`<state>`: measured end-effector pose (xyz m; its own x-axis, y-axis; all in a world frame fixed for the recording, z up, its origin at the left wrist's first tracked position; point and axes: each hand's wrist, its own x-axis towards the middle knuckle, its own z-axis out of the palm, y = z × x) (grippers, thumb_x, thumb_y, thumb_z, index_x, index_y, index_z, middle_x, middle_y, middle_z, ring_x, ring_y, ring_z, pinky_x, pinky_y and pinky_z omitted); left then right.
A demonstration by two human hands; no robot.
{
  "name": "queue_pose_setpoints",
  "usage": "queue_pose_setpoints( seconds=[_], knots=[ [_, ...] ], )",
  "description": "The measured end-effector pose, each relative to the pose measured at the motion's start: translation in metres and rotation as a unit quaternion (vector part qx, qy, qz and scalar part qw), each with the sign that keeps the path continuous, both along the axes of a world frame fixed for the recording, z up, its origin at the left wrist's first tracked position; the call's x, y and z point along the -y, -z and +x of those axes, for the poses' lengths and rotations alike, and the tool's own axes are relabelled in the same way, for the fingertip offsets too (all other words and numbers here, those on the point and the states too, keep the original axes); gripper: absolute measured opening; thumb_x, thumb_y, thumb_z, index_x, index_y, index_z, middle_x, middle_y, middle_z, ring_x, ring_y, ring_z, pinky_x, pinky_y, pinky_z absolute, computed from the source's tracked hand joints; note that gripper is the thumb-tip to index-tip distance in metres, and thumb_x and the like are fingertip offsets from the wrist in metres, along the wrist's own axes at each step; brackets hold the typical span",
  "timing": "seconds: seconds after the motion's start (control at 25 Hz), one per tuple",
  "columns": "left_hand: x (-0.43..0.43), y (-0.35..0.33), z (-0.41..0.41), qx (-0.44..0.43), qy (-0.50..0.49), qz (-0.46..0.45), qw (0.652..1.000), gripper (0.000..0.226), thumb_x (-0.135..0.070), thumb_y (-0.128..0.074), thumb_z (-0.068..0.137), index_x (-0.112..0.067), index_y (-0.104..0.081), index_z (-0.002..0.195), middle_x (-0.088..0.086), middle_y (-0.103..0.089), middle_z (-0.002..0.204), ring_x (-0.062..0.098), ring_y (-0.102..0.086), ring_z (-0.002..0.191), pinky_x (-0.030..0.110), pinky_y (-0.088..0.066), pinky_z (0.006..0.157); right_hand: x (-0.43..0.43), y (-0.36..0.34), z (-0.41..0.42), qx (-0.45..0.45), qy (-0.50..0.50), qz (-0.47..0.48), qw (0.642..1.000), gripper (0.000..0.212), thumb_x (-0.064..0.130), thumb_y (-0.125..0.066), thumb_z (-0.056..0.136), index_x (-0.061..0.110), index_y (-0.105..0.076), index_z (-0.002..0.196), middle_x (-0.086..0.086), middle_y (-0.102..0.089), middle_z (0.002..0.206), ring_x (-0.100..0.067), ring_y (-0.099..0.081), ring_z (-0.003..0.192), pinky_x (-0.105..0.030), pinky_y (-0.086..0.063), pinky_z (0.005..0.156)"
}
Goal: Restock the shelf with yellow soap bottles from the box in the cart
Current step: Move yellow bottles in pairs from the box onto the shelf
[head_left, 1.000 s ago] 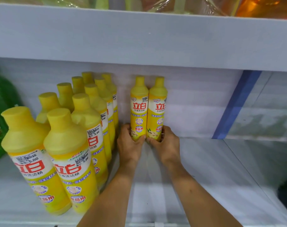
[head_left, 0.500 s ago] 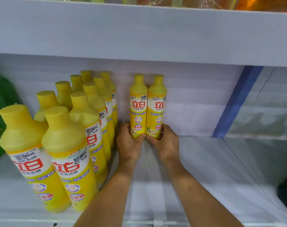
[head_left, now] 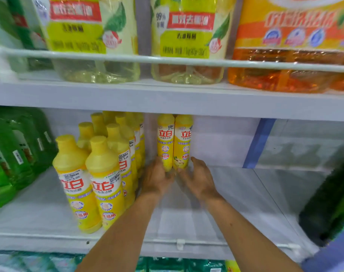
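Because new stock goes at the back, we stand two yellow bottles (head_left: 174,143) upright near the frame's centre, against the rear wall of the shelf (head_left: 235,203). Our left hand (head_left: 157,178) cups the left bottle's base; our right hand (head_left: 198,178) looks loosened beside the other, fingers spread, contact unclear. Neither box nor cart shows.

A shop aisle, no question: white metal shelving (head_left: 167,101) in tiers with a rail along the front edge, and ranks of identical yellow soap bottles (head_left: 92,173) facing out, each with a small price sticker on its label. Above sit big jugs of pale detergent (head_left: 92,36) and an orange one (head_left: 288,55); green bottles (head_left: 14,154) crowd the left.
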<state>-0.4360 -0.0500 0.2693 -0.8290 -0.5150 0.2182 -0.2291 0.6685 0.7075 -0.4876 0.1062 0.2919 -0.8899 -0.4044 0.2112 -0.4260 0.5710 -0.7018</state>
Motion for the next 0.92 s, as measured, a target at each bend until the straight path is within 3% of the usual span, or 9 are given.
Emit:
queue_pose_setpoints(
  seconds=[0.08, 0.2, 0.36, 0.48, 0.6, 0.92],
  knots=[
    [-0.01, -0.032, 0.024, 0.066, 0.032, -0.102, 0.992, 0.067, -0.055, -0.065, 0.076, -0.024, -0.049, 0.134, 0.005, -0.06, 0.131, 0.03, -0.059, 0.121, 0.042, -0.051, 0.097, -0.018, -0.023, 0.012, -0.016, -0.023, 0.085, 0.996, 0.064, 0.052, -0.06, 0.094, 0.014, -0.045, 0.144, -0.011, -0.05, 0.143, -0.029, -0.046, 0.134, -0.037, -0.041, 0.106],
    [-0.023, -0.06, 0.059, 0.162, 0.08, -0.239, 0.954, 0.073, -0.045, -0.063, 0.089, -0.014, -0.034, 0.149, 0.011, -0.04, 0.151, 0.032, -0.04, 0.139, 0.039, -0.039, 0.11, -0.036, -0.047, 0.028, -0.053, -0.053, 0.203, 0.976, 0.071, 0.049, -0.058, 0.096, 0.012, -0.033, 0.151, -0.01, -0.039, 0.153, -0.03, -0.036, 0.142, -0.039, -0.036, 0.112],
    [-0.048, -0.096, 0.119, 0.179, 0.106, -0.336, 0.919, 0.069, -0.053, -0.059, 0.089, -0.017, -0.037, 0.143, 0.007, -0.042, 0.147, 0.03, -0.04, 0.139, 0.041, -0.043, 0.105, -0.054, -0.077, 0.082, -0.11, -0.081, 0.298, 0.945, 0.074, 0.053, -0.062, 0.091, 0.018, -0.034, 0.15, -0.006, -0.04, 0.151, -0.029, -0.038, 0.138, -0.04, -0.039, 0.11],
    [-0.061, -0.114, 0.159, 0.183, 0.114, -0.368, 0.904, 0.061, -0.053, -0.057, 0.088, -0.018, -0.043, 0.136, 0.006, -0.05, 0.139, 0.03, -0.046, 0.131, 0.043, -0.044, 0.1, -0.066, -0.091, 0.127, -0.154, -0.087, 0.32, 0.931, 0.074, 0.057, -0.061, 0.088, 0.016, -0.041, 0.146, -0.01, -0.045, 0.146, -0.031, -0.042, 0.135, -0.043, -0.041, 0.109],
    [-0.066, -0.117, 0.212, 0.18, 0.14, -0.363, 0.903, 0.069, -0.054, -0.057, 0.089, -0.016, -0.038, 0.144, 0.008, -0.047, 0.144, 0.031, -0.044, 0.132, 0.043, -0.042, 0.105, -0.075, -0.096, 0.178, -0.168, -0.085, 0.319, 0.929, 0.076, 0.062, -0.057, 0.088, 0.016, -0.041, 0.147, -0.012, -0.046, 0.146, -0.034, -0.043, 0.134, -0.045, -0.039, 0.111],
    [-0.042, -0.065, 0.38, 0.212, 0.138, -0.363, 0.897, 0.075, -0.06, -0.057, 0.089, -0.014, -0.037, 0.144, 0.01, -0.051, 0.138, 0.032, -0.049, 0.126, 0.044, -0.044, 0.099, -0.05, -0.052, 0.335, -0.16, -0.134, 0.357, 0.911, 0.08, 0.065, -0.052, 0.092, 0.015, -0.035, 0.152, -0.012, -0.04, 0.153, -0.033, -0.04, 0.138, -0.046, -0.04, 0.11]
  ],
)
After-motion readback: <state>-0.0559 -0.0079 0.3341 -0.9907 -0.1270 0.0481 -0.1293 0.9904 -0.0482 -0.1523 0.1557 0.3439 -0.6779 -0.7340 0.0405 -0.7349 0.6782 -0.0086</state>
